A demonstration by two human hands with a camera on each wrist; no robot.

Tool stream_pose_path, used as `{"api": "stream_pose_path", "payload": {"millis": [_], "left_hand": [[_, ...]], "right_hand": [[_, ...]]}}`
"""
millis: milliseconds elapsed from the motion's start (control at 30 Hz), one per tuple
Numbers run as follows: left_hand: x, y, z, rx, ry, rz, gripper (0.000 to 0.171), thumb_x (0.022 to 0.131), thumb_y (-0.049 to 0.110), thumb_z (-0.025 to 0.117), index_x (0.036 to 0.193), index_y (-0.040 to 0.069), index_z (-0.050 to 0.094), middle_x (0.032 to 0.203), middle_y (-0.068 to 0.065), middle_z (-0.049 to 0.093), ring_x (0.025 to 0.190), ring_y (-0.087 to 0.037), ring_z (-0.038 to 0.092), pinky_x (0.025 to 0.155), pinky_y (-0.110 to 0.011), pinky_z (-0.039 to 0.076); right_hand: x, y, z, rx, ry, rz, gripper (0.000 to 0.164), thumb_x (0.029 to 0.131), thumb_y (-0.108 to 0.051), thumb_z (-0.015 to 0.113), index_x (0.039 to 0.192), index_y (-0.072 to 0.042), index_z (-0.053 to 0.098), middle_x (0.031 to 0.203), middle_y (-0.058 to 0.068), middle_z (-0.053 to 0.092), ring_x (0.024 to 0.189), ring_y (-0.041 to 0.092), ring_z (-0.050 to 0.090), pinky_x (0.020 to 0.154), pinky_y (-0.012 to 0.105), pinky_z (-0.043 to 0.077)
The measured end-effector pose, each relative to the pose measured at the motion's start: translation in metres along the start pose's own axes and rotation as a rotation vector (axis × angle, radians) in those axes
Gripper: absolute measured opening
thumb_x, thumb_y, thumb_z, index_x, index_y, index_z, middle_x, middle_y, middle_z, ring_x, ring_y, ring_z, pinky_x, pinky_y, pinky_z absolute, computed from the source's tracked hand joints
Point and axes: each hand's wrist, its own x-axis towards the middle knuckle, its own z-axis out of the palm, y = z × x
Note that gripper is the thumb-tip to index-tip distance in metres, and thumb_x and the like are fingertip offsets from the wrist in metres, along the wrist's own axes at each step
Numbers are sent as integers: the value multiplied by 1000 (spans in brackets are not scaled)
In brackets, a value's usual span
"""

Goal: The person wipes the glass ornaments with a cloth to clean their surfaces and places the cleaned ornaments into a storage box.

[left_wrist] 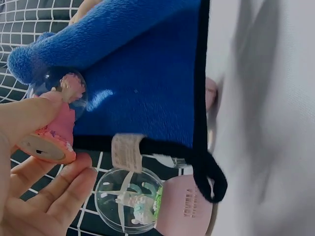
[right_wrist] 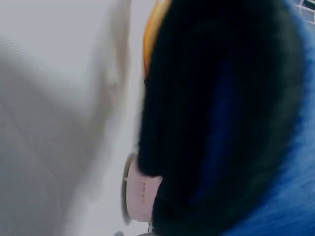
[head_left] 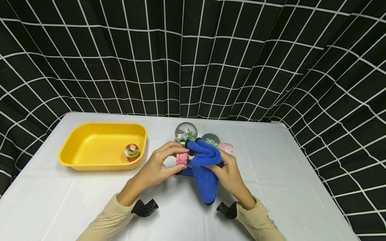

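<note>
My left hand [head_left: 156, 165] pinches a small snow globe [head_left: 182, 158] by its pink base, between thumb and fingers. Inside its clear dome, in the left wrist view, stands a pink figure [left_wrist: 72, 87]. My right hand [head_left: 229, 170] grips a blue cloth [head_left: 206, 182] with black edging, bunched against the globe's dome and partly covering that hand. One part of the cloth hangs toward me. Dark edging [right_wrist: 162, 113] and blue pile fill much of the right wrist view, hiding the right fingers there.
Just behind the hands stands a larger snow globe [head_left: 186, 130] with a white animal inside. Right of it are another clear dome [head_left: 211, 139] and a pink base [head_left: 226, 147]. At left, a yellow tray [head_left: 90, 167] holds a small red-based snow globe [head_left: 132, 152]. A black grid curtain [head_left: 181, 67] surrounds the table.
</note>
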Motion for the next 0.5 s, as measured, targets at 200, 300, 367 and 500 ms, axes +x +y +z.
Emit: {"api": "stream_pose_path", "payload": {"millis": [200, 300, 367, 500], "left_hand": [[1, 2, 0, -6, -15, 16, 39, 79, 4, 81, 117, 7, 70, 119, -7, 65, 116, -20, 59, 106, -21, 45], [1, 2, 0, -13, -22, 41, 38, 78, 1, 81, 115, 4, 70, 119, -9, 64, 117, -23, 59, 108, -20, 43], [0, 1, 1, -10, -26, 63, 38, 77, -1, 81, 114, 3, 71, 118, -11, 64, 115, -24, 59, 108, -21, 44], [0, 1, 0, -8, -46, 64, 38, 77, -1, 81, 114, 3, 71, 117, -10, 64, 114, -23, 60, 107, -21, 45]], "right_hand": [[1, -4, -4, 27, -1, 177, 23, 90, 2, 66, 113, 7, 65, 108, 14, 71, 93, 4, 67, 77, 21, 57], [1, -6, -7, 53, -57, 234, 23, 93, -1, 63, 114, 8, 63, 104, 4, 70, 87, 4, 67, 74, 22, 57], [0, -6, -8, 73, -111, 253, 25, 94, -2, 61, 116, 10, 62, 104, 3, 69, 89, 4, 66, 75, 23, 57], [0, -8, -6, 106, -185, 254, 29, 93, -2, 62, 120, 10, 61, 112, 15, 68, 94, 4, 67, 79, 25, 58]]}}
